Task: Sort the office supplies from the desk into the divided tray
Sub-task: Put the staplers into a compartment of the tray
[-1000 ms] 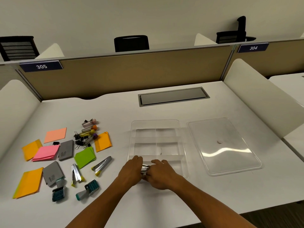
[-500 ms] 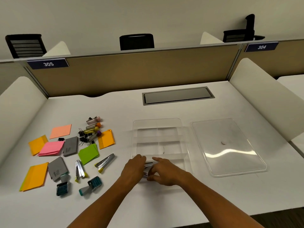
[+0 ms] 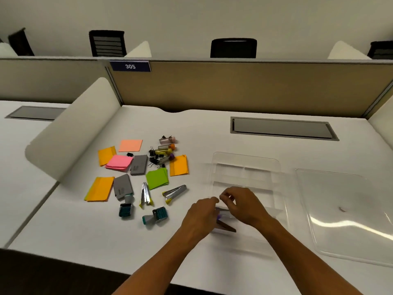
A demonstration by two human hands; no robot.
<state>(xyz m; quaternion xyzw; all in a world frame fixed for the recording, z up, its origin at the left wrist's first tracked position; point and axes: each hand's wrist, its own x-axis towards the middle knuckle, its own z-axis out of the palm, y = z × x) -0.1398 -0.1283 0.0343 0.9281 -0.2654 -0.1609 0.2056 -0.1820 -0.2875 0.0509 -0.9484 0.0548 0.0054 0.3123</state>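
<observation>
A: Where are we w/ the stapler [image 3: 223, 217]?
B: Both hands together at the tray [image 3: 244, 162]'s near compartment. Left hand [image 3: 200, 218] grips it; right hand [image 3: 242, 204] curls over the top, can't tell if it's pinching.
A: So lay it flat, lengthwise, inside the dividers, then let go.
B: Yep. Rest of supplies are on the desk [image 3: 191, 128], left side.

Supplies [image 3: 146, 177] left of tray [image 3: 244, 167]; lid [image 3: 348, 213] right of tray.

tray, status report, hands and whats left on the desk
Both hands, left and right, on a stapler at the tray's near end. Sticky notes, clips, stamps unsorted. Nothing blocking.
</observation>
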